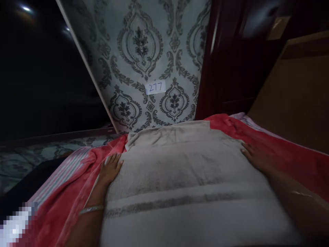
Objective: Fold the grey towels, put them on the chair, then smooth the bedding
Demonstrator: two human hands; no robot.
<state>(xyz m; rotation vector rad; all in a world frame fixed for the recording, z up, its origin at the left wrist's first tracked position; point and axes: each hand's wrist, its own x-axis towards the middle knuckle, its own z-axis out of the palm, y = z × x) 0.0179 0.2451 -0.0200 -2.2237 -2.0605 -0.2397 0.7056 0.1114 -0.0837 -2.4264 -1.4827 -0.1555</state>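
A grey-white towel with a darker stripe near its close end lies flat on a red blanket. My left hand lies flat at the towel's left edge, fingers stretched out and touching the cloth. A thin bangle circles that wrist. My right hand rests at the towel's right edge, fingers extended and pressed on the fabric. Neither hand holds anything.
A wall with grey damask wallpaper rises behind the bed and carries a small label reading 277. A dark wooden door stands to the right, beside a brown panel. Striped pink cloth shows at the left.
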